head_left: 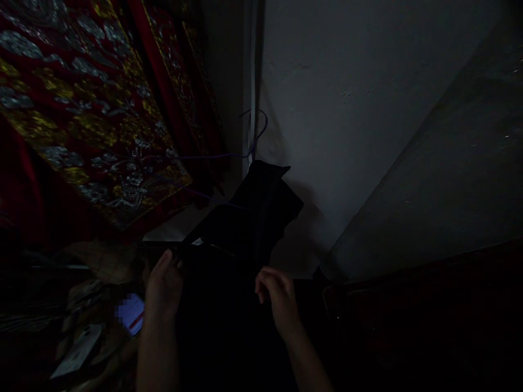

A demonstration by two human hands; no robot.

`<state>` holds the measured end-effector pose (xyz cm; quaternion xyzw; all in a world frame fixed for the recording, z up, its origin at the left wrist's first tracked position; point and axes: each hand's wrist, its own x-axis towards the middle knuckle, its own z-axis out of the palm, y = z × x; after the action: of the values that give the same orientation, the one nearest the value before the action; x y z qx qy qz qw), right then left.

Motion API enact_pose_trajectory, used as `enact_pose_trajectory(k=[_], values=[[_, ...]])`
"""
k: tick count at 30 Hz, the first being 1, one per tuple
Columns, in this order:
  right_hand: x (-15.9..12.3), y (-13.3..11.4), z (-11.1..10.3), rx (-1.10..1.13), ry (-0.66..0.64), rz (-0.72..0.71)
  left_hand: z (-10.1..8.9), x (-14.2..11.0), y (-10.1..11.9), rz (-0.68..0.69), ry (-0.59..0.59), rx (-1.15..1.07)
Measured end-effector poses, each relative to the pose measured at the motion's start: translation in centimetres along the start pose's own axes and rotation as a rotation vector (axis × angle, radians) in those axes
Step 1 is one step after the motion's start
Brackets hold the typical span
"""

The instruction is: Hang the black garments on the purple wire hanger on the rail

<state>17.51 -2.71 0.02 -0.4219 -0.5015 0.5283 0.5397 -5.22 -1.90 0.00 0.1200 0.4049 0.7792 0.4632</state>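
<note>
I work in very dim light here, so the fingers come first. My left hand (163, 286) is raised at the left edge of a black garment (223, 321); its fingers are bent in and closed on that edge near the top of the lower cloth. My right hand (278, 296) sits across from it, well apart, in front of the same dark fabric. Its fingers curl inward with the thumb near them, but I cannot tell whether they are fully closed or pinching any cloth.

The garment lies between the two hands and extends above them, its upper part narrowing to a peak just below a purple hanger (265, 124). The hanger's hook is at a pale pipe (250, 71) running up the wall (347, 109), and a thin purple arm of it stretches leftward. A small white label (198, 241) shows on the garment, just up and to the right of my left fingertips.

Up to the left hangs a red cloth (102, 109) covered in silver and gold decoration. Lower left, beside my left forearm, a lit screen (131, 314) glows bluish, and a pale flat object (77, 353) lies near it; I cannot make out what that is.
</note>
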Motion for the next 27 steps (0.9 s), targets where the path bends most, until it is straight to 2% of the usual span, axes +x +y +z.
enact_pose_trajectory(k=[2,4,6,8,10,13,16,21,25,27], values=[[-0.2,0.8,-0.6,-0.057,0.204,-0.065,0.8,-1.6,0.1,0.059,-0.084,0.029],[-0.6,1.1,-0.7,-0.126,0.323,-0.188,1.9,-3.4,-0.1,0.085,-0.181,0.091],[-1.1,0.9,-0.5,-0.167,0.261,-0.318,2.8,-5.1,-0.5,0.076,-0.278,0.185],[-1.4,0.4,-0.2,-0.145,0.085,-0.373,3.7,-6.4,-1.1,0.085,-0.372,0.303],[-1.4,0.2,-0.1,-0.087,-0.065,-0.298,4.4,-7.2,-1.6,0.112,-0.472,0.423],[-0.8,1.4,-0.4,-0.029,-0.123,-0.108,5.2,-7.9,-2.1,0.119,-0.637,0.579],[0.4,4.2,-1.1,0.016,-0.018,0.042,5.4,-8.1,-2.5,0.102,-0.754,0.681],[2.7,8.3,-2.6,0.204,0.335,0.210,5.0,-7.8,-3.2,0.102,-0.808,0.735],[3.6,9.2,-4.2,0.234,0.418,0.347,4.7,-7.5,-3.2,0.092,-0.777,0.733],[3.5,9.7,-5.0,0.187,0.409,0.338,4.5,-7.3,-3.1,0.079,-0.754,0.716]])
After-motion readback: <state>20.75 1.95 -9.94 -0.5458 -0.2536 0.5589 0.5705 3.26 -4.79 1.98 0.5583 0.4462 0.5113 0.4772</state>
